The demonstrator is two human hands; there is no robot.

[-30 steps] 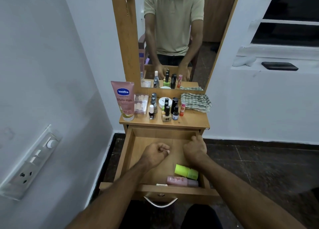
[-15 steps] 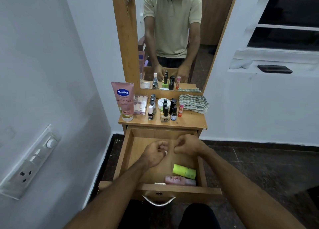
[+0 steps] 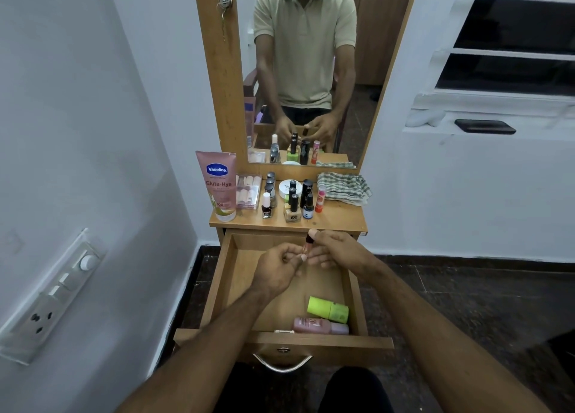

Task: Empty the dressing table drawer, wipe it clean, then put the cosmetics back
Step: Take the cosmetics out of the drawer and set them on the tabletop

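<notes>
Both hands meet over the open drawer (image 3: 228, 275), toward its 12 o'clock end. The left hand (image 3: 278, 271) and right hand (image 3: 334, 251) share one small bottle (image 3: 308, 244), pinkish with a dark cap, held upright. Left fingers (image 3: 294, 251) are curled and pinch the lower body; right fingers (image 3: 312, 234) pinch the cap from above. Probably a hand-off or a cap check before it goes up on the bench (image 3: 339, 216), since the rest of the cosmetics stand there already.

Drawer contents: a green bottle (image 3: 328, 310) lying on its side at the 5 o'clock corner, and a pink bottle (image 3: 320, 325) lying just nearer, against the front wall. A small flat thing sits beside the pink one at 9 o'clock, too hidden to name. Rest of the drawer floor is bare wood, so emptying looks nearly done, with wiping and refilling not started.

On the bench: a pink tube (image 3: 219, 185) standing on its cap at 9 o'clock, a clear box (image 3: 248, 192) just beside it, then a tight cluster of nail polish bottles (image 3: 292, 209) in the middle with a white jar (image 3: 287, 187) behind. A checked cloth (image 3: 343, 187) lies bunched at 3 o'clock, apart from the bottles, likely parked there ready for the wipe. Bottles are grouped upright and close so they are easy to return.
</notes>
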